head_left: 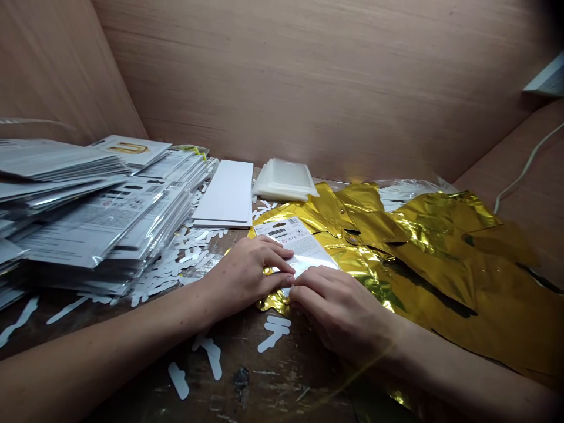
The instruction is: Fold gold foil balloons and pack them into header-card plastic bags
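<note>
A printed card packet in clear plastic (308, 244) lies tilted on gold foil in front of me. My left hand (253, 267) rests on its near left side, fingers curled and thumb close to the forefinger at the edge. My right hand (337, 299) pinches the near edge of the same packet, its fingertips almost touching those of the left. The exact grip under the fingertips is hidden. A crumpled bit of gold foil (275, 302) shows below the left thumb, and a white paper cutout (275, 333) lies just nearer to me.
Stacks of packed cards (92, 226) fill the left side. White paper scraps (176, 267) lie beside them. A white card stack (227, 194) and clear plastic sleeves (284, 179) stand at the back. Gold foil pouches (432, 252) spread rightward. Wooden panels (286, 76) enclose the table.
</note>
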The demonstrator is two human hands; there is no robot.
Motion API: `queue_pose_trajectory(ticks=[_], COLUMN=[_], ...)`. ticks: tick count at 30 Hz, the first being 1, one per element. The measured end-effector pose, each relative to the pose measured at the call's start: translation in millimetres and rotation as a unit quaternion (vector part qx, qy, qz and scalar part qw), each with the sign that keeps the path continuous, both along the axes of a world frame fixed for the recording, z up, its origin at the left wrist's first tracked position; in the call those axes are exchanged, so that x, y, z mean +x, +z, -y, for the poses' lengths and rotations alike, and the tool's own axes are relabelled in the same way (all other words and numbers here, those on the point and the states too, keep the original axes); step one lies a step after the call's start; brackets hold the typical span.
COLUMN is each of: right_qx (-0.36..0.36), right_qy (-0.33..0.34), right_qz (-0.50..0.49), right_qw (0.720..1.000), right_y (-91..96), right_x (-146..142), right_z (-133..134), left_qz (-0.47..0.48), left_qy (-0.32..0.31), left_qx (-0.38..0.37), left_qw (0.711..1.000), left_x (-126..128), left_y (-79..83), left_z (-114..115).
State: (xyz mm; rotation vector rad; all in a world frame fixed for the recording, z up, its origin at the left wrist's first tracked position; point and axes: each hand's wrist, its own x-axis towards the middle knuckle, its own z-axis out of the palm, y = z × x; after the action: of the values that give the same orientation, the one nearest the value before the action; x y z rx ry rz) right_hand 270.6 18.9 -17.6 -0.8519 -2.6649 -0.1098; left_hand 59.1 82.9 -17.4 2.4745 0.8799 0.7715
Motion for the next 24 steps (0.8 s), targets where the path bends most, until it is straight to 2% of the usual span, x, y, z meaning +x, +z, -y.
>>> queue_pose_trajectory(ticks=[7,11,19,22,24], right_qx=[0.014,-0.022,-0.109,-0.115,-0.094], right_qy=[0.007,-0.013,-0.028,-0.057,-0.074], right_qz=[0.018,0.002,-0.039,-0.010,0.037], right_qw=[1.000,1.000,0.993,0.992,0.992], right_y=[4.5,2.3,2.1,3.7,3.0], right_x=[3.1,5.5,9.2,6.1,2.7], right_z=[4.1,3.1,2.4,2.3,2.7], left_qz=[0.001,0.005,-0.003,-0.007,-0.007], left_qy=[0.001,-0.013,-0.002,0.004,0.005], left_qx=[0.013,0.021,0.011,0.010,0.013], left_qw=[1.000,1.000,1.000,1.000,1.000], left_x=[-0.9,-1.4,-0.1,0.3,0.3], left_y=[-1.8,-3.4,-2.3,-2.3,-3.0], left_z=[-0.7,-1.6,-1.6,-1.5,-1.5])
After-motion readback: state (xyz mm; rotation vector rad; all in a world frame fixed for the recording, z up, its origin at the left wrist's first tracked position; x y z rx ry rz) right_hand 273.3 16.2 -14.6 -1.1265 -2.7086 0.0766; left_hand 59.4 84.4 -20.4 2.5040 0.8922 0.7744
